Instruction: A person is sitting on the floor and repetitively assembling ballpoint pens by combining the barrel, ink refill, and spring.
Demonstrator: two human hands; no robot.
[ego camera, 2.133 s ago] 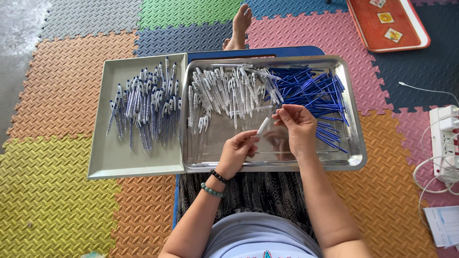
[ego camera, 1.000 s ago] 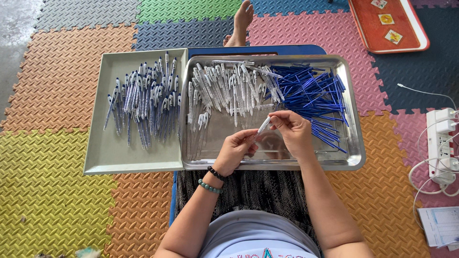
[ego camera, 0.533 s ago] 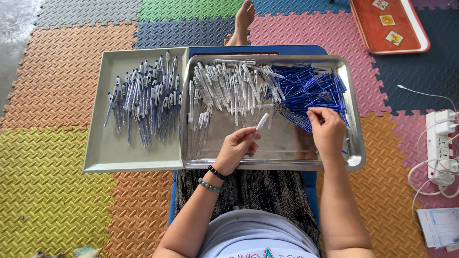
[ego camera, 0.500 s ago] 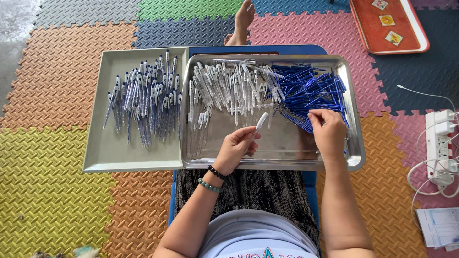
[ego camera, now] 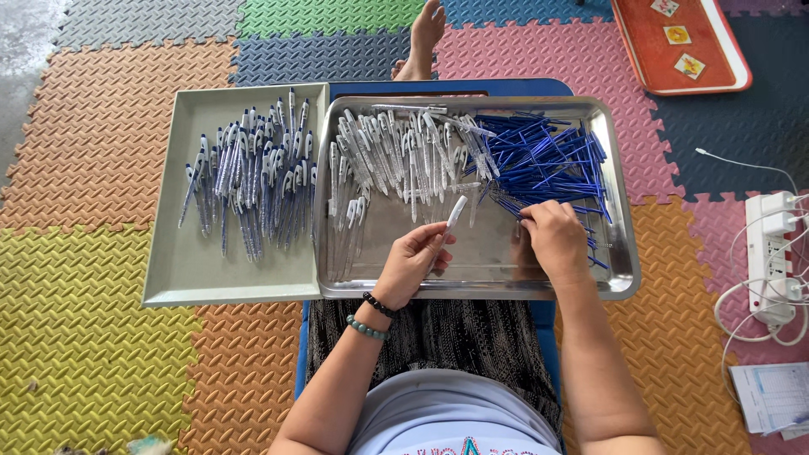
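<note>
Person sits w/ two trays across lap. L hand (ego camera: 410, 263) holds a clear pen barrel (ego camera: 452, 216), fingers closed round its lower end, barrel tilted up and to the R, tip free above the steel tray (ego camera: 619, 181). R hand (ego camera: 554, 240) rests palm-down at the near edge of the blue refill pile (ego camera: 543, 156), fingertips pinched on refill ends; which single refill is gripped cannot be told. Hands are apart, bare tray floor btwn them. Beyond L hand, approx. straight ahead: heap of clear pen barrels (ego camera: 396, 156), touching the blue pile on its R side. Further L of L hand, a grey tray (ego camera: 181, 278) butts against the steel tray and carries assembled pens (ego camera: 253, 181) w/ blue clips, laid roughly parallel. L wrist wears two bead bracelets (ego camera: 372, 316), one dark, one green. Far R of R hand: white power strip (ego camera: 771, 257) w/ cables on foam floor mats (ego camera: 101, 320). Beyond R hand, top R: orange tray (ego camera: 725, 72). A bare foot (ego camera: 424, 38) shows past the trays.
</note>
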